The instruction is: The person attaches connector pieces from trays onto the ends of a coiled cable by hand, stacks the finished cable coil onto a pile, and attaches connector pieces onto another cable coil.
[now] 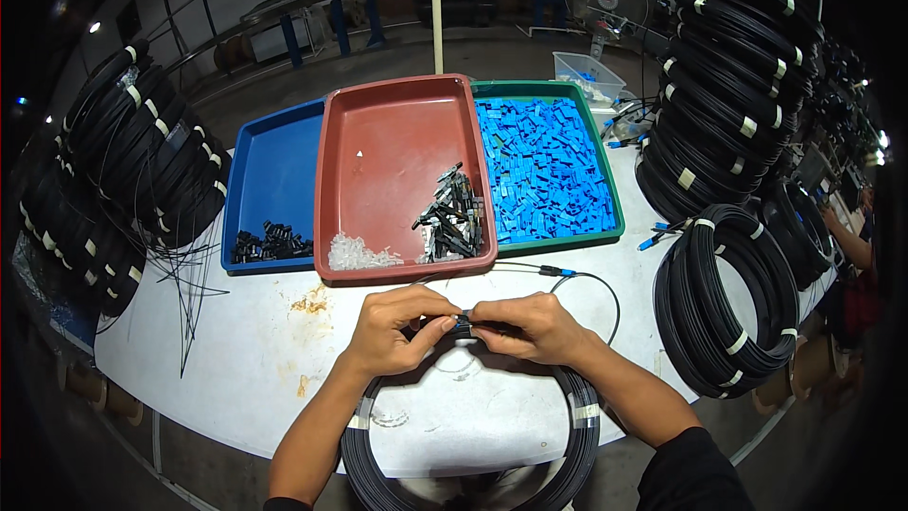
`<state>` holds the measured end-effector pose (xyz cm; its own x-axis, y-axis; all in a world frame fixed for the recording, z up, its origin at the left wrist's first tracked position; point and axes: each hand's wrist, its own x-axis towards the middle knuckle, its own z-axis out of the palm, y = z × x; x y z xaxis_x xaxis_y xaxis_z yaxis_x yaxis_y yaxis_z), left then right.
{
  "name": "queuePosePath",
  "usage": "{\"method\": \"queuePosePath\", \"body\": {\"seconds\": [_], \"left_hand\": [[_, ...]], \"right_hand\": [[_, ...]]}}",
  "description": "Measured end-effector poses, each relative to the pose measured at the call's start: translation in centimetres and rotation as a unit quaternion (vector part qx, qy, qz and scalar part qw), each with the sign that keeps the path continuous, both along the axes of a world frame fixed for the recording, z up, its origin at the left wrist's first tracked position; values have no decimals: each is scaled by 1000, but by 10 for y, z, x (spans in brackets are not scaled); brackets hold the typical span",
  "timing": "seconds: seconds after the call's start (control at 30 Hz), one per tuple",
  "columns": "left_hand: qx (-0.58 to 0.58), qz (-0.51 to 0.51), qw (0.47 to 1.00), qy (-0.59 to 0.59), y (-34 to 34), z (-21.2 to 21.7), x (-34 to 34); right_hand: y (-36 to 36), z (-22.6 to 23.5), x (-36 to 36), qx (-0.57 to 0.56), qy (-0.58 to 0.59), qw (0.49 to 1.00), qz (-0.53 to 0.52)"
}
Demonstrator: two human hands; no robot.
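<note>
My left hand (405, 322) and my right hand (532, 326) meet at the far side of a black cable coil (584, 435), both closed. Between their fingertips is a small dark cable connector (463, 319) with a bluish glint, mostly hidden by the fingers. The coil overhangs the near table edge and has pale tape wraps at its sides. Behind my right hand, a loose cable end with a black and blue connector (558, 272) lies on the white table (255, 350).
A blue tray (274, 166) holds small black parts. The red tray (397, 132) has clear caps and dark metallic pieces; a green tray (605, 185) carries many blue housings. Coil stacks (142, 151) rise at left and right (728, 85). Another taped coil (724, 303) leans at the right edge.
</note>
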<state>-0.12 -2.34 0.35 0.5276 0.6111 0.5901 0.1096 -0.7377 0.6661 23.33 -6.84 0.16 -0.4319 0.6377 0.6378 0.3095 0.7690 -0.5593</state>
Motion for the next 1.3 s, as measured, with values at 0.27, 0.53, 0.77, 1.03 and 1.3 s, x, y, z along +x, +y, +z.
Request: {"method": "queuePosePath", "body": {"seconds": [0.27,0.53,0.77,1.03,1.3], "left_hand": [[2,51,998,-29,1,0,-4],[-61,89,988,-111,8,-12,-5],[-86,72,986,-121,6,-8,-8],[-76,69,992,-75,3,-2,-5],[-55,53,997,-5,2,1,-2]], "right_hand": [[0,2,0,5,-21,997,-70],[0,-4,2,2,55,983,-174],[1,-3,2,21,42,985,-165],[2,-3,3,40,29,985,-163],[4,-2,5,68,-16,986,-152]]}}
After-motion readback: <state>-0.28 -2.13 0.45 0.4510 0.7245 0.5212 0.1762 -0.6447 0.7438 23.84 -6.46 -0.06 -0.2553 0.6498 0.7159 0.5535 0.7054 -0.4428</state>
